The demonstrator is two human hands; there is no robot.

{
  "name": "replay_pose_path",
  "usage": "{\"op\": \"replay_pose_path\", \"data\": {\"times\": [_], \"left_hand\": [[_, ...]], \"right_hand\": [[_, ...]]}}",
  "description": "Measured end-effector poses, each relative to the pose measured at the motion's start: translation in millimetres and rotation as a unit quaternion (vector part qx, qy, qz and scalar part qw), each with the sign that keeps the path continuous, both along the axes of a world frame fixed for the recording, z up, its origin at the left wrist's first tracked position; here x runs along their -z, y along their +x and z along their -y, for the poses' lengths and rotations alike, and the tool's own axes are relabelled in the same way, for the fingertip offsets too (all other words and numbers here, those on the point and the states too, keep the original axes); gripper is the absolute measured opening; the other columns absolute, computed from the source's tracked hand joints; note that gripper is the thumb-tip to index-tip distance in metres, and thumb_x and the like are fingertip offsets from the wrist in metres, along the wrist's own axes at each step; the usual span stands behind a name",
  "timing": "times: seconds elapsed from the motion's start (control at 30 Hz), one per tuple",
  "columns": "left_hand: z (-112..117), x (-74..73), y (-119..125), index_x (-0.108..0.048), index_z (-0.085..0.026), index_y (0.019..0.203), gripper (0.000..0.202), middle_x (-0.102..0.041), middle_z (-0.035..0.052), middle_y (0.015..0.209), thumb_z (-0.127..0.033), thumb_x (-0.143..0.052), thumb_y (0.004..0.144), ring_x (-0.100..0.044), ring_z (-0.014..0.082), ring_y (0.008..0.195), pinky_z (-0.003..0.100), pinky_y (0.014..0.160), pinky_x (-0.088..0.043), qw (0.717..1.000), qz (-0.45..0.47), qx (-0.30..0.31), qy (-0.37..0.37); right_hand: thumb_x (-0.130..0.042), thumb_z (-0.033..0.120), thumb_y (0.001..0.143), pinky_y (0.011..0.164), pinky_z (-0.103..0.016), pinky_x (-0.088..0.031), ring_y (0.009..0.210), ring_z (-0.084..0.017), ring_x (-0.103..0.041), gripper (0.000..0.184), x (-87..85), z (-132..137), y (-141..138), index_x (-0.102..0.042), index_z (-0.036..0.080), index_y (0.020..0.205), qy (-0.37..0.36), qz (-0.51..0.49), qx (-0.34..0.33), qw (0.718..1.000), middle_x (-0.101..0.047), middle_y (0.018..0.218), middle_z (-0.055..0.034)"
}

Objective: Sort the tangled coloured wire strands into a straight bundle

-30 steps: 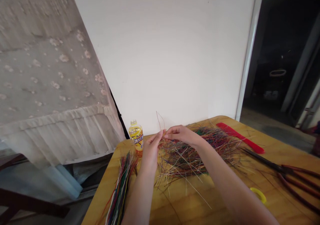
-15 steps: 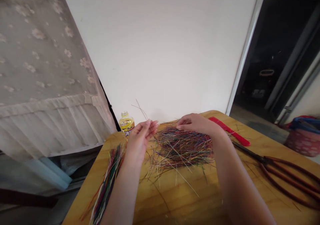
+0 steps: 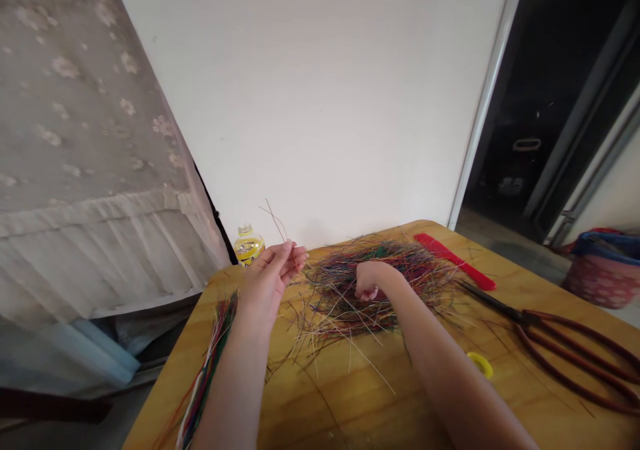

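Between thumb and fingers my left hand (image 3: 275,267) pinches a few thin wires (image 3: 277,220), whose ends stick up and cross above the fingertips. My right hand (image 3: 371,280) is over the middle of a loose pile of multicoloured wires (image 3: 415,263), its fingers curled down into it. What those fingers hold, if anything, is hidden. Along the table's left side lies a bundle of longer coloured wires (image 3: 207,377), partly covered by my left forearm. A clear bottle with a yellow label (image 3: 249,245) stands behind my left hand.
Large scissors (image 3: 530,320) with dark reddish handles lie on the right of the wooden table (image 3: 320,410). A red flat strip (image 3: 455,261) is beyond them, and a yellow ring (image 3: 481,363) sits by my right forearm. A white wall (image 3: 325,103) rises behind.
My right hand has moved from the pile's far side down and nearer, its fingers now curled into the wires. My left hand keeps its wires. The yellow ring has come into view.
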State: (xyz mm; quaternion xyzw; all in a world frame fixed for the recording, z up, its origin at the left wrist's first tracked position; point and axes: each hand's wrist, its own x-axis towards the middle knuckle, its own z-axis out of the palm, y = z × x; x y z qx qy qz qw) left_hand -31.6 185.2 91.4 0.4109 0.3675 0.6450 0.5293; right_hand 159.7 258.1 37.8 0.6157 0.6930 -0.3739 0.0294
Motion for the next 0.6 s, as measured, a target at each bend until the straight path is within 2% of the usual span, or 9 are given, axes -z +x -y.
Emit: {"op": "replay_pose_path", "data": {"times": [0.1, 0.17, 0.27, 0.33, 0.47, 0.6], "left_hand": [[-0.6, 5.7, 2.5, -0.067, -0.013, 0.073, 0.026, -0.074, 0.0078, 0.076, -0.031, -0.08, 0.061, -0.068, 0.015, 0.07, 0.022, 0.064, -0.052, 0.996, -0.053, 0.049, -0.05], [-2.4, 12.6, 4.1, -0.068, -0.012, 0.074, 0.025, -0.074, 0.011, 0.082, -0.032, -0.079, 0.063, -0.069, 0.0168, 0.076, 0.023, 0.067, -0.052, 0.987, -0.093, 0.088, -0.093], [-6.3, 24.7, 7.1, -0.069, -0.013, 0.076, 0.023, -0.073, 0.0129, 0.092, -0.032, -0.077, 0.065, -0.068, 0.0183, 0.084, 0.023, 0.07, -0.052, 0.977, -0.128, 0.12, -0.118], [-8.2, 30.9, 9.6, -0.07, -0.014, 0.077, 0.024, -0.073, 0.0128, 0.093, -0.033, -0.078, 0.065, -0.068, 0.0192, 0.086, 0.024, 0.071, -0.052, 0.975, -0.134, 0.131, -0.118], [-9.4, 34.7, 13.6, -0.072, -0.013, 0.077, 0.029, -0.073, 0.0133, 0.092, -0.036, -0.08, 0.061, -0.068, 0.0195, 0.085, 0.024, 0.072, -0.053, 0.975, -0.132, 0.14, -0.111], [-9.8, 33.3, 14.1, -0.072, -0.012, 0.077, 0.034, -0.074, 0.013, 0.085, -0.038, -0.082, 0.058, -0.069, 0.0185, 0.079, 0.024, 0.071, -0.053, 0.978, -0.118, 0.132, -0.113]], "right_hand": [[-0.058, 0.007, 0.069, 0.054, -0.022, -0.047, 0.05, -0.012, -0.056, 0.02, -13.5, 1.8, 10.8, -0.06, 0.012, 0.049, 0.045, -0.024, -0.004, 0.999, -0.059, 0.049, -0.0021], [-0.053, 0.011, 0.075, 0.055, -0.021, -0.045, 0.052, -0.011, -0.056, 0.018, -25.4, 4.9, 19.5, -0.062, 0.014, 0.06, 0.116, -0.061, 0.004, 0.991, -0.062, 0.057, -0.0021], [-0.05, 0.021, 0.083, 0.054, -0.021, -0.042, 0.054, -0.01, -0.054, 0.016, -41.5, 13.2, 26.0, -0.061, 0.017, 0.072, 0.264, -0.157, 0.017, 0.952, -0.064, 0.065, -0.0025], [-0.051, 0.026, 0.084, 0.053, -0.021, -0.041, 0.055, -0.01, -0.053, 0.016, -48.6, 20.1, 22.7, -0.059, 0.017, 0.074, 0.313, -0.235, -0.003, 0.92, -0.062, 0.064, -0.0025], [-0.049, 0.028, 0.087, 0.051, -0.019, -0.042, 0.056, -0.009, -0.055, 0.018, -53.8, 30.1, 4.4, -0.055, 0.017, 0.074, 0.278, -0.358, -0.053, 0.89, -0.063, 0.068, -0.0026], [-0.047, 0.026, 0.089, 0.047, -0.018, -0.042, 0.057, -0.009, -0.059, 0.017, -51.5, 29.3, -7.2, -0.054, 0.017, 0.076, 0.249, -0.407, -0.04, 0.878, -0.066, 0.073, -0.0049]]}}
